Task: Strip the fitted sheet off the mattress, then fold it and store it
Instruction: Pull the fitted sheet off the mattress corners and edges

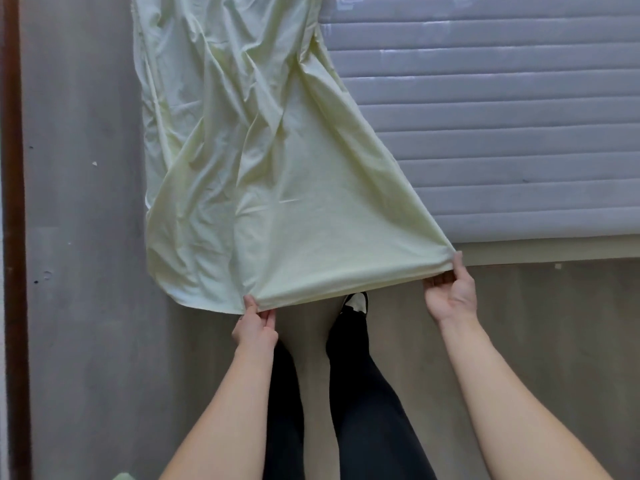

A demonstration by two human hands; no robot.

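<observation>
The pale yellow fitted sheet (249,161) runs lengthwise away from the person, half over the grey mattress (502,133), its near edge pinched by left hand (254,327) and right hand (450,292)

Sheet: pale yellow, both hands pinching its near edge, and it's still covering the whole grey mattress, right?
Not the whole mattress. In the head view the sheet is pulled off to the left, leaving most of the grey mattress bare. The left hand and right hand do each pinch its near edge.
</observation>
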